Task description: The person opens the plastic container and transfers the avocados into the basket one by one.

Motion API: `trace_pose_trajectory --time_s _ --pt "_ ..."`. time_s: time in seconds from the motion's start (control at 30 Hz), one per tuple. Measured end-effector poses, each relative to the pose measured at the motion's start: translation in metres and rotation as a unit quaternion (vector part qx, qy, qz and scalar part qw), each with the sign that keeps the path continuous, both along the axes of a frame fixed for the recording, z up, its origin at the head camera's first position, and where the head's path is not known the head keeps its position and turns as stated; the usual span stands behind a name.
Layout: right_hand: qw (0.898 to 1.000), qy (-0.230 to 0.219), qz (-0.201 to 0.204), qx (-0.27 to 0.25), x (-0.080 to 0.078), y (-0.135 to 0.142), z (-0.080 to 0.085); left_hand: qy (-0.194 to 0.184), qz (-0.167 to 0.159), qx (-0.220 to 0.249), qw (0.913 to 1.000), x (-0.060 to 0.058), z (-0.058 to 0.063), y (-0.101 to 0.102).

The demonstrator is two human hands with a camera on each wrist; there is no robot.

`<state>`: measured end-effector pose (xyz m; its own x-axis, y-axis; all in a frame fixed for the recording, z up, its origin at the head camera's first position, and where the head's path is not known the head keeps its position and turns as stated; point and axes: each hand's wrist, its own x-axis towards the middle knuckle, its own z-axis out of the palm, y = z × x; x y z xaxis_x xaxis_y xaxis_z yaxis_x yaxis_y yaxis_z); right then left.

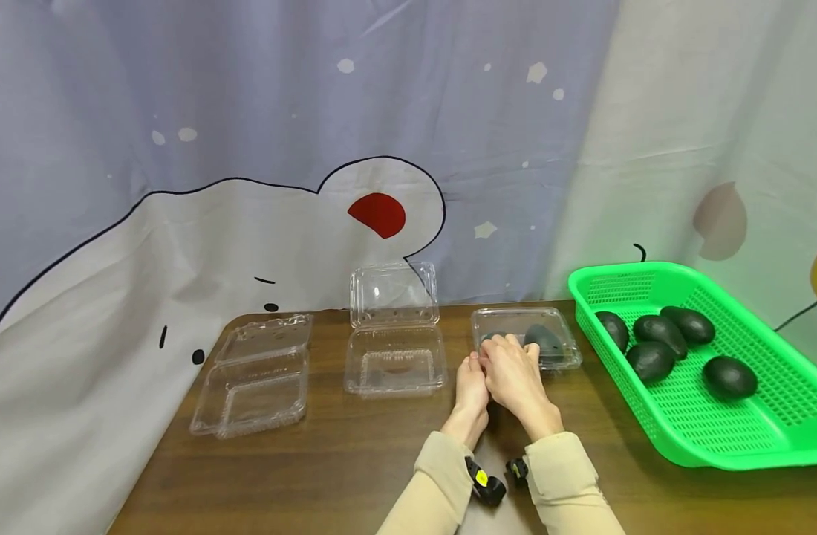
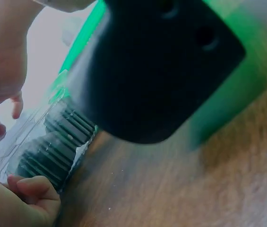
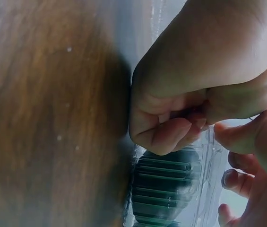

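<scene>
A clear plastic clamshell box [image 1: 525, 316] with its lid down lies beneath both hands, and dark avocados [image 1: 544, 342] show through it. At the box's front left corner, my left hand [image 1: 472, 386] grips the edge with curled fingers. My right hand [image 1: 515, 375] lies over the front of the lid, its thumb pressing at the edge beside the left fingertips. Its other fingers [image 3: 239, 182] reach over the top, spread apart. Ribbed box wall and avocados [image 2: 53, 153] appear beyond the left hand in the left wrist view. The hands hide the front edge.
A green basket [image 1: 689, 455] on the right holds several avocados [image 1: 729, 377]. Two opened clear clamshells, one in the middle [image 1: 395, 388] and one at left [image 1: 261, 427], sit on the wooden table [image 1: 328, 475]. A patterned curtain [image 1: 281, 245] hangs behind.
</scene>
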<state>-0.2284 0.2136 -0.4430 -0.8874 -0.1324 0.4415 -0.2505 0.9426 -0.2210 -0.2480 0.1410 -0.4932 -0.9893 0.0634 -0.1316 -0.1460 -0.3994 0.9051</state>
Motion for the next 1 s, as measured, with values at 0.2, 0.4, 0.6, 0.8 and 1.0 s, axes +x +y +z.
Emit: trace_pose_trajectory --time_s 0.2,0.4,0.6,0.8,1.0 --pt "0.999 0.021 -0.014 -0.043 -0.001 0.002 0.008 -0.003 -0.016 -0.001 0.9999 0.001 0.000 -0.002" --pt "0.999 0.005 -0.014 -0.047 0.002 -0.001 0.011 -0.005 -0.009 -0.050 0.9987 0.000 0.003 -0.010" --pt "0.999 0.010 -0.002 -0.048 0.003 -0.001 0.015 0.032 -0.014 -0.147 0.9884 -0.006 0.011 -0.017" --pt "0.999 0.009 0.003 -0.052 0.003 -0.001 0.012 0.049 -0.016 -0.189 0.9806 -0.015 0.008 -0.017" --pt "0.999 0.020 0.018 -0.038 0.008 0.003 0.011 0.069 -0.013 -0.226 0.9715 -0.025 0.007 -0.016"
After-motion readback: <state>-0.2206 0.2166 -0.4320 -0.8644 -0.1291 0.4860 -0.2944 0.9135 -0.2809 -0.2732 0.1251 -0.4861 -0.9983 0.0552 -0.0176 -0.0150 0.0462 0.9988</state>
